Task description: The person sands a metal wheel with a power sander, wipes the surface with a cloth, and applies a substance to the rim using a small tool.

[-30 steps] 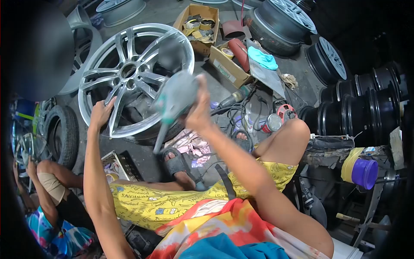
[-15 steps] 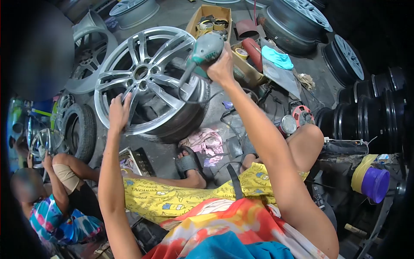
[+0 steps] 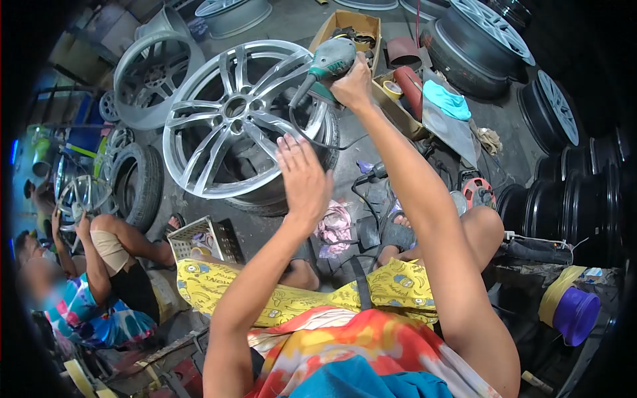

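My right hand [image 3: 353, 85] grips a grey-green power sander [image 3: 333, 58] over the right edge of a silver multi-spoke wheel rim [image 3: 237, 107]. The rim rests on a dark tyre [image 3: 265, 200], and the sander's cord hangs down in a loop. My left hand [image 3: 305, 178] is raised over the rim's lower right edge, fingers stretched out, with nothing in it; whether it touches the rim cannot be told.
A co-worker [image 3: 99, 285] sits at the left, hands on another rim. Cardboard boxes [image 3: 375, 40], a crate [image 3: 202, 239], a pink rag [image 3: 335, 225], a red-rimmed tool [image 3: 479, 192] and stacked black wheels [image 3: 577, 205] stand around.
My left hand has left the rim's lower left spokes and moved right to its lower right edge. The view has shifted, so the rim and sander appear slightly further right.
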{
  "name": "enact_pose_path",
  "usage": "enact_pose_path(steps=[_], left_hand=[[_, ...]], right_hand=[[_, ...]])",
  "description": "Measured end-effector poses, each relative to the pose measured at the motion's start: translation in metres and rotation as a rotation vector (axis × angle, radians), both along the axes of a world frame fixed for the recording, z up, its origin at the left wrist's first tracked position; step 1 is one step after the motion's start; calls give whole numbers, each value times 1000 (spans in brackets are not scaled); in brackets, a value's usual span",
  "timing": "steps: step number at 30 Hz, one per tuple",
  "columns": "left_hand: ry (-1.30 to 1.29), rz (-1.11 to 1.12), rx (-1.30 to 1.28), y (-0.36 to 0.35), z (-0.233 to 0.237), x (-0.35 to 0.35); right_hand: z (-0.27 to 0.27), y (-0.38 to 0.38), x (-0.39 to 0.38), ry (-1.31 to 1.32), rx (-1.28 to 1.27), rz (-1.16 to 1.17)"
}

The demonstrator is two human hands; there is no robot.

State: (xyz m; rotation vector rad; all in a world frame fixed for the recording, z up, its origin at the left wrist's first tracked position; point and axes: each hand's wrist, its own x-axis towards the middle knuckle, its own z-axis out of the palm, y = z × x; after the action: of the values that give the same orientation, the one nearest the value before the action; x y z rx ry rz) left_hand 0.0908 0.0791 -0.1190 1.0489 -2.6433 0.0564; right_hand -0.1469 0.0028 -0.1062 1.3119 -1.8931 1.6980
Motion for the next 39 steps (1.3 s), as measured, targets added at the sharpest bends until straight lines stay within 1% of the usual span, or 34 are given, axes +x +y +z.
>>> enact_pose_path(steps=[1,2,4,5,7,9,10,11,13,14,16,17,19,20,21,23,24,25,27,28,29,30,31,32,33,35,37,39], left_hand=[[10,60,-53,6,5,-9],[13,69,-50,9,13,-9],[-6,-430,708,14,24,-2],[68,-664,903,19,14,4],[126,-650,623,34,13,16],[402,-545,184,11,11,20],[289,-433,108,-1,11,24],[163,-392,96,-14,8,28],[9,-519,-24,-29,10,37],[12,-515,-28,-31,10,41],[-60,-598,-49,-30,10,48],[-55,-602,-46,-31,8,54],[107,-659,353,-37,10,70],[164,-613,315,-40,11,77],[169,-610,316,-41,17,78],[133,-364,37,-47,24,74],[75,-288,21,-49,11,71],[83,-282,25,-44,11,65],[40,-265,182,-29,12,50],[30,-345,194,-24,31,54],[36,-339,199,-24,50,56],[3,-422,725,-27,69,57],[-32,-495,1255,-28,76,59],[-35,-611,1165,-28,66,66],[-35,-618,1168,-37,67,72],[-343,-604,758,-64,73,79],[-243,-481,731,-89,104,82],[-63,-537,781,-118,109,87]], right_hand=[[1,1,2,-6,39,9],[2,2,3,-12,78,19],[0,-2,0,-18,96,37],[2,-6,-3,-26,107,45],[4,-8,-3,35,84,61],[3,0,0,25,80,99],[2,1,3,13,55,122],[1,2,4,19,57,130],[4,4,10,-20,124,140],[7,3,11,-5,158,116],[11,-2,10,-6,160,70],[11,-3,11,-11,165,26],[14,-2,14,-16,174,11],[15,0,16,-23,192,23],[14,3,18,-31,212,35],[10,12,26,-3,178,34],[9,17,30,21,138,33],[12,26,38,29,144,38],[16,45,51,-2,96,89],[13,51,52,-6,96,109],[12,56,51,-1,103,115],[14,61,52,-72,111,137],[14,65,54,-145,120,156],[15,67,55,-117,106,130],[18,70,57,-114,109,124],[22,76,65,13,132,152],[28,75,75,56,146,189],[39,77,88,115,186,96]])
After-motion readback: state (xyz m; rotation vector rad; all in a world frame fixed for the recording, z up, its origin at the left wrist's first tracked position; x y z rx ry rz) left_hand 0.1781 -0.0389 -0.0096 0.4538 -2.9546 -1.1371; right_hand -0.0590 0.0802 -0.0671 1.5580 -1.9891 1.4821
